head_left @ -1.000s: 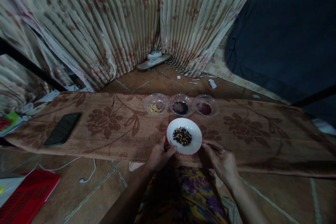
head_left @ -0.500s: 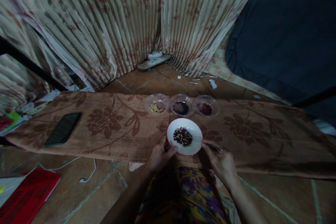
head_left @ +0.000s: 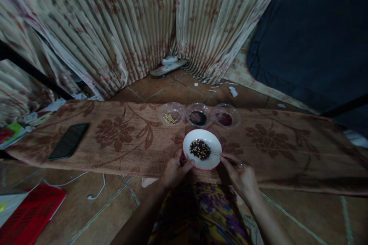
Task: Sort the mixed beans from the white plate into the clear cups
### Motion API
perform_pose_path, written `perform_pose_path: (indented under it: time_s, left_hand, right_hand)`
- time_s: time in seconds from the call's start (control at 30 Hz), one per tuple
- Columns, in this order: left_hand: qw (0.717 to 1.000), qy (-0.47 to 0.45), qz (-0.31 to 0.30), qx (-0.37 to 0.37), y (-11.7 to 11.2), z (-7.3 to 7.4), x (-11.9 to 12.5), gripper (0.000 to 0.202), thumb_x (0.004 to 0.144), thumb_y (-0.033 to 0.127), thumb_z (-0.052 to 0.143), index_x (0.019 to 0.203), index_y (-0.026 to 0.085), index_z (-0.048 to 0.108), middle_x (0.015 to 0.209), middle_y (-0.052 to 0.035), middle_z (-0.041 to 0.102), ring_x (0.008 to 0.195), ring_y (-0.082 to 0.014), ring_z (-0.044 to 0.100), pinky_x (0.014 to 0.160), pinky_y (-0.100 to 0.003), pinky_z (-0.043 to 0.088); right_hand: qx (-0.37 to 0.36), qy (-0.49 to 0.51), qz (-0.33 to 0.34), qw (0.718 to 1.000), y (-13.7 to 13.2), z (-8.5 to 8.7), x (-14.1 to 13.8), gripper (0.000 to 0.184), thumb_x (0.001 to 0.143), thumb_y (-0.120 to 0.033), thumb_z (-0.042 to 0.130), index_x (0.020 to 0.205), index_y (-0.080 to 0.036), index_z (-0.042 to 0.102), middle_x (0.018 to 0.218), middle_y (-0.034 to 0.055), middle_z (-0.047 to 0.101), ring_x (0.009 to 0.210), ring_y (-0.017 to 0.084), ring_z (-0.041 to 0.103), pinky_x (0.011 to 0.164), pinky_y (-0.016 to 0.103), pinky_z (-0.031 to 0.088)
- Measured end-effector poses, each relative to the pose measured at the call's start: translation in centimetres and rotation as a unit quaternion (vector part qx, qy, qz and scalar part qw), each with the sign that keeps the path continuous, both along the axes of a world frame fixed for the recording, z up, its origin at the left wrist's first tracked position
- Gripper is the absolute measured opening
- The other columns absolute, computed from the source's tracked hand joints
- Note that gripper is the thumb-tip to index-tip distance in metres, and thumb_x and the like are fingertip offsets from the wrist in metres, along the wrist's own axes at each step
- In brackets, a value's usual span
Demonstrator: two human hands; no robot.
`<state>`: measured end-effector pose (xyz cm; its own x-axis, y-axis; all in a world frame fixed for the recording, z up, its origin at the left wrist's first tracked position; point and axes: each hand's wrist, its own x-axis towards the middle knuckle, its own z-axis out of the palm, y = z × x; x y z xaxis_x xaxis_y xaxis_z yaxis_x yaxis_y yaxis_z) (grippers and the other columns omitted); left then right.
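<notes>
A white bowl with a red rim (head_left: 211, 138) rests on the cloth in front of me. Mixed dark and yellow beans (head_left: 200, 149) lie heaped in it, left of its middle. My left hand (head_left: 177, 168) grips the bowl's lower left edge, thumb on the rim. Thin metal tweezers (head_left: 215, 153) are pinched in my right hand (head_left: 238, 172), their tips inside the bowl, just right of the beans. Beyond the bowl three clear plastic cups stand in a row: one with yellow beans (head_left: 170, 118), one with black beans (head_left: 201, 118), one with dark red beans (head_left: 225, 119).
The long narrow table wears a brown flowered cloth (head_left: 161, 153). A dark phone (head_left: 69, 141) lies on its left part. White earphones (head_left: 91, 197) and a red item (head_left: 34, 214) are on the tiled floor. Behind are a skateboard (head_left: 169, 68) and striped curtains (head_left: 138, 19).
The fingers of my right hand have shifted very slightly on the tweezers. The bowl, my left hand and the cups are unmoved.
</notes>
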<state>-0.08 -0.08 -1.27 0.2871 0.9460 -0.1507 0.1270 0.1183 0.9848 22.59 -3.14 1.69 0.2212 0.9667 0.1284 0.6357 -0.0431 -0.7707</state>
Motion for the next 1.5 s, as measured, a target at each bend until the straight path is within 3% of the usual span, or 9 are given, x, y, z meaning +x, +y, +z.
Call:
perform_pose_path:
  time_s: [0.37, 0.6, 1.13, 1.5]
  left_hand:
    - [1.0, -0.001, 0.003, -0.013, 0.0, 0.5, 0.0, 0.051, 0.082, 0.033, 0.064, 0.128, 0.018, 0.05, 0.109, -0.0051, 0.072, 0.1, -0.0216, 0.067, 0.092, -0.033, 0.051]
    - [0.999, -0.039, 0.002, -0.007, -0.1, -0.2, 0.1, 0.049, 0.083, 0.033, 0.062, 0.128, 0.019, 0.049, 0.118, -0.0055, 0.069, 0.106, -0.0215, 0.065, 0.096, -0.034, 0.05]
    - [0.999, 0.03, 0.011, -0.004, -0.1, 0.9, 0.0, 0.05, 0.081, 0.034, 0.063, 0.127, 0.019, 0.051, 0.103, -0.0035, 0.074, 0.094, -0.0212, 0.068, 0.088, -0.032, 0.052]
    - [1.0, 0.01, 0.012, -0.012, -0.1, 0.8, 0.0, 0.048, 0.081, 0.033, 0.064, 0.125, 0.019, 0.052, 0.106, -0.0034, 0.073, 0.098, -0.0219, 0.067, 0.091, -0.034, 0.051]
  right_hand:
    - [0.005, 0.0, 0.006, 1.0, 0.0, -0.4, 0.1, 0.035, 0.084, -0.049, 0.055, 0.09, -0.02, 0.074, 0.09, 0.0068, 0.075, 0.079, 0.022, 0.07, 0.071, 0.029, 0.054]
    - [-0.001, 0.004, 0.003, 1.0, -0.1, -0.5, 0.2, 0.037, 0.084, -0.05, 0.054, 0.092, -0.02, 0.073, 0.094, 0.008, 0.075, 0.086, 0.024, 0.07, 0.075, 0.032, 0.054]
    - [-0.002, 0.017, -0.007, 1.0, -0.1, 0.1, 0.1, 0.037, 0.081, -0.052, 0.056, 0.086, -0.02, 0.074, 0.091, 0.0082, 0.075, 0.084, 0.024, 0.07, 0.076, 0.033, 0.054]
    - [-0.025, 0.019, -0.002, 1.0, -0.1, -0.2, 0.0, 0.036, 0.082, -0.05, 0.055, 0.092, -0.021, 0.073, 0.095, 0.0075, 0.075, 0.086, 0.024, 0.07, 0.074, 0.032, 0.054]
